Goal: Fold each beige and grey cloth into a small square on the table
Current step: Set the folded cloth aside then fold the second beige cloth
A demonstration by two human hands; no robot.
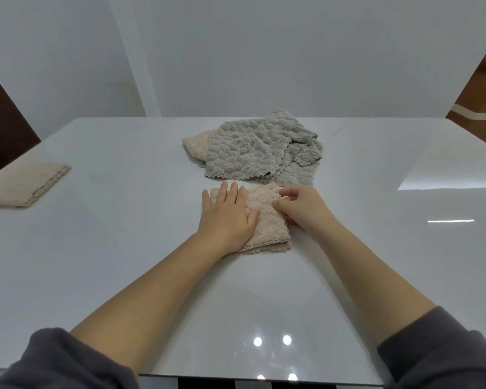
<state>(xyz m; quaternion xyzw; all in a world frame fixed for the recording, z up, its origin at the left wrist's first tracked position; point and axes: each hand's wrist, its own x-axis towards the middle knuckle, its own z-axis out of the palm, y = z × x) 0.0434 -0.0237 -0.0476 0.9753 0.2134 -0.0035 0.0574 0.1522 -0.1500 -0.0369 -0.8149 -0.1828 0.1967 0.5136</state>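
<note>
A folded beige cloth [267, 220] lies on the white table [124, 248] in front of me. My left hand [227, 217] presses flat on its left half with straight fingers. My right hand [300, 206] pinches the cloth's right edge with curled fingers. Just behind it sits a heap of unfolded grey cloths [253, 147], with another beige cloth [197, 144] poking out from under the heap's left side.
A folded beige cloth [20, 183] lies at the table's far left edge. A brown cardboard box [480, 88] stands beyond the table at the right. White walls rise behind the table.
</note>
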